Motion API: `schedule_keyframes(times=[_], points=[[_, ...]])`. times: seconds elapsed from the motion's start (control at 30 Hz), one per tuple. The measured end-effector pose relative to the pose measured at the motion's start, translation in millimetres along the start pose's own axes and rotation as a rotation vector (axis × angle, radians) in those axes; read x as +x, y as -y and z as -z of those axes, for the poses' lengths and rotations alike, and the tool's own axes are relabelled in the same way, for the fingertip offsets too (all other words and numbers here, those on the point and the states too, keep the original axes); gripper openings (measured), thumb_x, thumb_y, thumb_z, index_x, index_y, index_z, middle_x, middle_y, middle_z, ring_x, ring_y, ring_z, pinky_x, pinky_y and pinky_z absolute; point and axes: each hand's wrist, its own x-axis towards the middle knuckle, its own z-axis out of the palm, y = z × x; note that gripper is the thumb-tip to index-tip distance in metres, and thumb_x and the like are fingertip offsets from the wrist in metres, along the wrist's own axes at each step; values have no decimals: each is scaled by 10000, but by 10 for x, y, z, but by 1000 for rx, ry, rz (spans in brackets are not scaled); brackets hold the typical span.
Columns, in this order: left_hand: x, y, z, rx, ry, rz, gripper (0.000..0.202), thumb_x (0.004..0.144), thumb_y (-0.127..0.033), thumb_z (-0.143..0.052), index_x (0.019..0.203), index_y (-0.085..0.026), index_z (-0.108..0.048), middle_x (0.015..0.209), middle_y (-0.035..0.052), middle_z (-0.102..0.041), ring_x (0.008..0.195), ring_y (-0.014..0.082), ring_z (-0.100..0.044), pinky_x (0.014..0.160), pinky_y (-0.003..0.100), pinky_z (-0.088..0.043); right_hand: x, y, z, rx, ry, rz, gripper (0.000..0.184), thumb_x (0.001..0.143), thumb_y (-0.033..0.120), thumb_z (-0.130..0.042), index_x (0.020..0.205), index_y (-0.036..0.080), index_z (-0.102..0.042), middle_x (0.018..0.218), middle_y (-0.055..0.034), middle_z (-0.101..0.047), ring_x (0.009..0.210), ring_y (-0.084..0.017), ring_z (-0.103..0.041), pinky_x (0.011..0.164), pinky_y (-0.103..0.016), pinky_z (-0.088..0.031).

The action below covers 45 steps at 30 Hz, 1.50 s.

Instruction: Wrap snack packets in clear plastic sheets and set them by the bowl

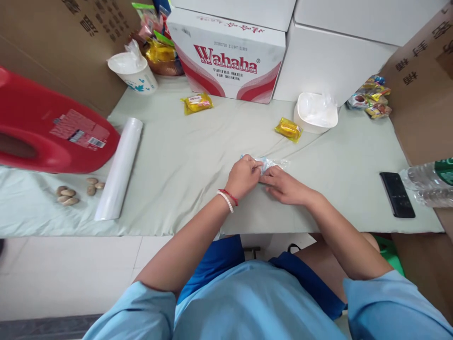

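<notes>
Both my hands meet at the middle of the cloth-covered table (184, 160) on a small clear and blue plastic packet (273, 163). My left hand (243, 176), with red and white bracelets at the wrist, is closed in a pinch on the packet's left end. My right hand (283, 185) lies over its lower right side with fingers curled onto it. What is inside the packet is hidden by my fingers.
Two yellow snack packets (197, 103) (289, 129) lie farther back, near a white bowl (314, 112) and a Wahaha box (228, 56). A white roll (119, 169), nuts (67, 194) and a red jug (46, 132) are left. A black phone (397, 194) and bottles (430, 182) are right.
</notes>
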Motion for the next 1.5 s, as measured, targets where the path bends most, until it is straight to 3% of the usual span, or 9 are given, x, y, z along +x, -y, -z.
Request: schedule_keyframes(times=[0.2, 0.4, 0.57, 0.73, 0.87, 1.0, 1.2, 1.3, 1.5], points=[[-101, -99, -138, 366, -31, -28, 387, 989, -100, -472, 1093, -251, -813, 1108, 79, -697, 1051, 255, -645, 765, 350, -491, -86, -272, 188, -43, -546, -518, 435, 939, 451, -676, 1325, 255, -706, 1178, -116, -688, 1156, -329, -570, 1054, -517, -481], [-93, -74, -100, 418, -305, 139, 826, 821, -305, -823, 1567, -187, -487, 1389, 177, -563, 1298, 376, -535, 1031, 494, -496, 14, -228, 75, -42, -381, -664, 149, 862, 353, -693, 933, 224, -720, 992, -105, -641, 1088, -318, -561, 981, -459, -496], [-68, -1, -121, 420, -138, 265, 558, 880, -512, -754, 1254, -113, -643, 1197, 200, -637, 1194, 409, -591, 1002, 535, -502, 222, 203, -37, 156, -415, -655, 123, 934, 374, -580, 900, 256, -592, 790, -9, -593, 757, -212, -564, 749, -336, -464], [-243, -72, -253, 488, -307, -53, 286, 957, -248, -604, 1214, -127, -638, 1165, 192, -642, 1086, 351, -601, 922, 479, -495, 336, 373, -323, 612, -614, -670, 180, 879, 407, -642, 824, 256, -560, 727, 27, -605, 707, -189, -558, 687, -313, -457], [-547, -12, -399, 529, -152, -374, 413, 922, -143, -563, 1330, -131, -624, 1256, 203, -661, 1172, 353, -600, 951, 495, -489, 203, 372, -483, 1295, -858, -619, 258, 763, 453, -774, 884, 243, -685, 855, -1, -727, 833, -208, -656, 798, -345, -558], [-741, 96, -441, 330, -21, -476, 469, 837, -108, -599, 1299, -160, -656, 1340, 178, -664, 1360, 349, -543, 1133, 535, -454, 137, 387, -505, 1389, -869, -638, 421, 730, 453, -898, 1051, 242, -727, 979, -16, -778, 963, -209, -705, 922, -340, -582], [-761, 146, -210, -352, -185, -66, 213, 948, -306, -597, 1147, -235, -627, 1237, 110, -688, 1206, 258, -653, 1035, 461, -572, 119, 431, -567, 1358, -890, -636, 509, 734, 468, -934, 1132, 287, -675, 1066, -4, -752, 963, -190, -709, 892, -351, -614], [-727, 122, -179, -603, -222, 202, 507, 911, -485, -708, 1293, -212, -517, 1301, 148, -670, 1205, 262, -684, 986, 430, -603, 38, 530, -649, 1342, -886, -621, 461, 771, 488, -910, 1125, 304, -678, 1067, 0, -748, 946, -187, -704, 866, -342, -619], [-763, 71, -172, -430, -72, 63, 653, 881, -497, -748, 1424, -232, -499, 1361, 137, -661, 1241, 283, -681, 1027, 473, -607, -311, 621, -606, 1261, -688, -632, 433, 781, 468, -919, 1105, 276, -706, 991, -3, -788, 925, -192, -730, 869, -336, -606]])
